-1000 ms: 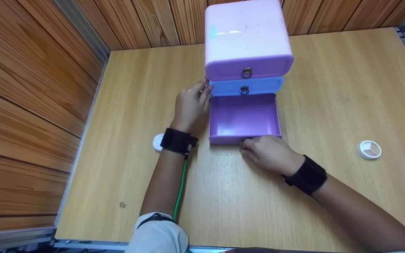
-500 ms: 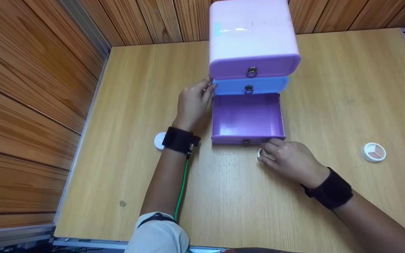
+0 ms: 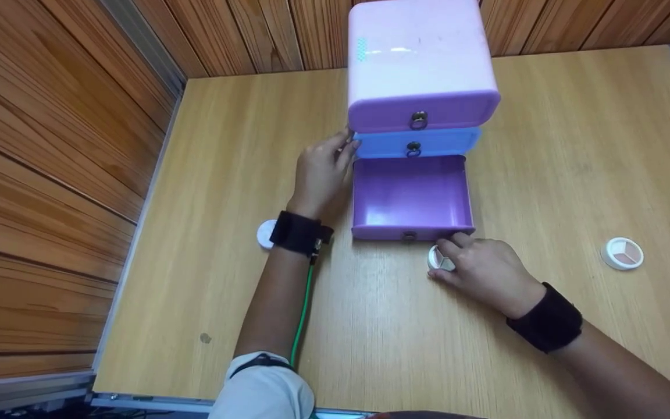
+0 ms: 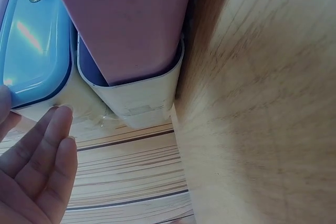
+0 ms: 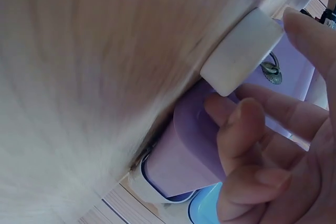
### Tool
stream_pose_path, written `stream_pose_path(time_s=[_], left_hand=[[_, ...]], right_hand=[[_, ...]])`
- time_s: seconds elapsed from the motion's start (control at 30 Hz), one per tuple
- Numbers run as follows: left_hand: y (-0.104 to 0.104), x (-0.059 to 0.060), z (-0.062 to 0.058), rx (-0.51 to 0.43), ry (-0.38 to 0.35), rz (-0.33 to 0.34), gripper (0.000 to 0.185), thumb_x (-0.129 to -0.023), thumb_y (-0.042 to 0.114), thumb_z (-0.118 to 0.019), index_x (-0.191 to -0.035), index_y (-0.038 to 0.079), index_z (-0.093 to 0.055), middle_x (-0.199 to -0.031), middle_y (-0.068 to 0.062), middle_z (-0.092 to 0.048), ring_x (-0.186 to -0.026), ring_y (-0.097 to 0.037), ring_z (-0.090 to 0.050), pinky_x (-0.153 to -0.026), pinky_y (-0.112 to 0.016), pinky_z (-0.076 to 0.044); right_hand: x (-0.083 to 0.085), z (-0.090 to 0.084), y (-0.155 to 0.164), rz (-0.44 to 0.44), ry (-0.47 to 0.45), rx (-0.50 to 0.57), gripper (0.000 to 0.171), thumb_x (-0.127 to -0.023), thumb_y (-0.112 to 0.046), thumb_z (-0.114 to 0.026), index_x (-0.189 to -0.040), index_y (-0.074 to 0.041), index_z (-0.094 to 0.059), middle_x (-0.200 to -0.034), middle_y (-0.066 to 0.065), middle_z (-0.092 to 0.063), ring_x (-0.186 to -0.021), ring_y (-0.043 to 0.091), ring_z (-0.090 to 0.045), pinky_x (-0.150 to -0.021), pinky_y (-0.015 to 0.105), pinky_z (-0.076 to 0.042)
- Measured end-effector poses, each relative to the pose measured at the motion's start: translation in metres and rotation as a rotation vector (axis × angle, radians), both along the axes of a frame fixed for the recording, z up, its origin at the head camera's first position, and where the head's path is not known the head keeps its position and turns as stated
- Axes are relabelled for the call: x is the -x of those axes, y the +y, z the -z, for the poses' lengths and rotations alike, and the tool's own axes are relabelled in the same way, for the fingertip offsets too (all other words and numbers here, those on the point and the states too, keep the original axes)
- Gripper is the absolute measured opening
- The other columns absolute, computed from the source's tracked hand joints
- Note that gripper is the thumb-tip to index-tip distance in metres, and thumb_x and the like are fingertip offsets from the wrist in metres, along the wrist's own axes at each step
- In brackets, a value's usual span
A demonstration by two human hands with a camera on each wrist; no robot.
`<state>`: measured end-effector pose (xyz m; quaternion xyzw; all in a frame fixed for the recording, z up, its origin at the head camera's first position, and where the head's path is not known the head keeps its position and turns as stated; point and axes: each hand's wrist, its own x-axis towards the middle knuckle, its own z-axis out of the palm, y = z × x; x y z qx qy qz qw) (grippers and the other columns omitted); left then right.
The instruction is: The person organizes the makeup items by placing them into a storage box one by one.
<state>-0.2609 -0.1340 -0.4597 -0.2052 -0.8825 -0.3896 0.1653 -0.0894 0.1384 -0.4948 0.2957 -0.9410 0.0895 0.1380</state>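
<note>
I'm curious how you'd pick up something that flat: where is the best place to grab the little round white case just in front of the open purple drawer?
Pinch the round white case across its short side wall, coming from above. It lies flat on the table, so only its rim offers purchase. The right hand already reaches for it this way.

- A round white compact [image 3: 622, 254] with pinkish segments lies open on my worktop [image 3: 573, 145], far right.
- A small white disc [image 3: 265, 234] lies beside my left wrist.
- Wood-panelled walls [image 3: 50, 145] surround me.
</note>
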Motion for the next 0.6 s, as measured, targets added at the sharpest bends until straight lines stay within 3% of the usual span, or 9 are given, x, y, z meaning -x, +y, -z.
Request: stream_pose_path(time_s=[0.17,0.4,0.6], left_hand=[[-0.001,0.000,0.000,0.001,0.006,-0.001,0.033,-0.097,0.031,-0.061,-0.119,0.007,-0.070,-0.100,-0.004,-0.073,-0.083,-0.009,-0.067,-0.071,-0.020,-0.053],[0.000,0.001,0.001,0.037,0.053,-0.022,0.037,-0.098,0.034,-0.059,-0.122,0.007,-0.068,-0.110,-0.006,-0.071,-0.088,-0.012,-0.068,-0.074,-0.025,-0.055],[0.000,0.000,0.000,0.019,0.029,-0.025,0.038,-0.098,0.036,-0.058,-0.123,0.009,-0.067,-0.112,-0.006,-0.070,-0.089,-0.011,-0.068,-0.073,-0.023,-0.053]], right_hand=[[0.002,0.001,0.000,-0.015,0.004,0.005,0.043,-0.076,-0.038,-0.082,-0.094,-0.002,-0.068,-0.076,0.007,-0.060,-0.047,0.017,-0.052,-0.034,0.032,-0.037],[0.001,-0.003,0.002,-0.061,0.006,0.000,0.040,-0.076,-0.035,-0.082,-0.093,-0.002,-0.068,-0.077,0.008,-0.061,-0.048,0.016,-0.052,-0.035,0.030,-0.039],[-0.006,-0.010,0.000,-0.129,0.041,0.001,0.040,-0.075,-0.033,-0.083,-0.094,-0.001,-0.068,-0.078,0.008,-0.059,-0.045,0.013,-0.048,-0.033,0.027,-0.036]])
